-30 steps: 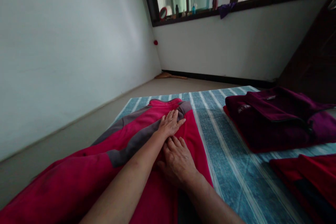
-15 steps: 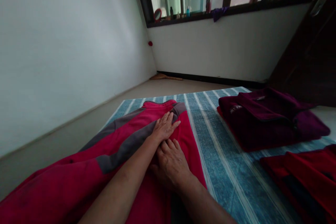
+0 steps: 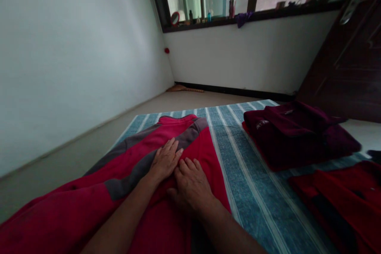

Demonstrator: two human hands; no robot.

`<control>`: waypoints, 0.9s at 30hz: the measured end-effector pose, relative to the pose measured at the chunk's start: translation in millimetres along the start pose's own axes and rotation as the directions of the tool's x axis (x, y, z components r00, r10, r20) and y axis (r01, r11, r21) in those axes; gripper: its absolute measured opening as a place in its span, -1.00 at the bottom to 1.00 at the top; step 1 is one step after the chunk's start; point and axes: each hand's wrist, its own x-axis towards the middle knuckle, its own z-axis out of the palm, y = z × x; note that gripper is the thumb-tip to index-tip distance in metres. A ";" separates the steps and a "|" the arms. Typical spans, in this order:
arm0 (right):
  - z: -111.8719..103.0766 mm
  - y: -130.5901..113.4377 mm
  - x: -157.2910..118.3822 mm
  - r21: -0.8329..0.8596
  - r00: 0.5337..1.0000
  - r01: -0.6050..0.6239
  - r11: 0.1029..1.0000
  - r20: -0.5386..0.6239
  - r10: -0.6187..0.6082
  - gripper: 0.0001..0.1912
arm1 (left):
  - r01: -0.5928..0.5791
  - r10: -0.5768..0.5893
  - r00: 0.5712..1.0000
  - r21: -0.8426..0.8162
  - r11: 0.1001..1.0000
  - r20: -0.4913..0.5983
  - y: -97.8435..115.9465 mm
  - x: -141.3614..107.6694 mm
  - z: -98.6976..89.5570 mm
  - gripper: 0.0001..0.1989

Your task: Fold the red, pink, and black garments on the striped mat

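A red fleece jacket (image 3: 196,139) with grey panels lies spread over the striped blue cloth (image 3: 247,190), its collar at the far end. My left hand (image 3: 166,158) rests flat on the jacket, fingers stretched out across the red fabric beside a grey stripe. Close by on its right, my right hand (image 3: 192,184) presses down on the red part with fingers extended and slightly bent. Neither hand has fabric gripped between its fingers. The jacket's near end runs out of view at the bottom left.
To the right lies a folded dark purple garment (image 3: 285,139) on something red. Nearer is a folded red garment (image 3: 342,198). A white wall (image 3: 74,47) stands left; a brown door (image 3: 354,67) is at right. Small items line the windowsill (image 3: 220,22), including a pink bottle (image 3: 232,4).
My left hand has slid back toward me and left, from near the jacket's shoulder to its middle. My right hand stays almost in place. The view has shifted slightly to the right.
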 end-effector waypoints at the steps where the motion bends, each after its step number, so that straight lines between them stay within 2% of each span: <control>1: 0.7 0.1 -0.3 0.001 1.000 -0.002 1.000 0.003 0.002 -0.36 | -0.014 0.014 1.000 0.000 1.000 0.004 -0.6 -1.5 1.2 -0.53; 6: 1.3 0.4 -1.5 0.005 1.000 0.002 1.000 0.001 -0.002 -0.36 | -0.003 0.003 0.999 0.004 1.000 0.053 2.6 -2.2 -1.1 -0.56; 11: 0.2 0.2 -1.7 0.009 1.000 0.000 1.000 0.011 0.000 -0.35 | -0.028 0.028 1.000 0.004 1.000 0.010 4.3 -4.7 -1.0 -0.57; 14: -0.7 -0.5 -2.4 0.013 1.000 -0.011 1.000 0.013 0.011 -0.36 | 0.001 -0.001 1.000 0.011 1.000 -0.005 5.5 -5.7 -0.2 -0.54; 23: -1.0 -0.1 -2.1 0.020 1.000 -0.004 1.000 0.012 0.003 -0.38 | -0.058 0.059 0.998 0.037 0.998 -0.019 6.2 -6.7 -0.7 -0.61; 27: 0.1 0.2 -1.5 0.019 1.000 -0.004 1.000 0.005 0.004 -0.40 | -0.018 0.018 0.999 0.019 1.000 -0.036 7.0 -6.0 -0.3 -0.60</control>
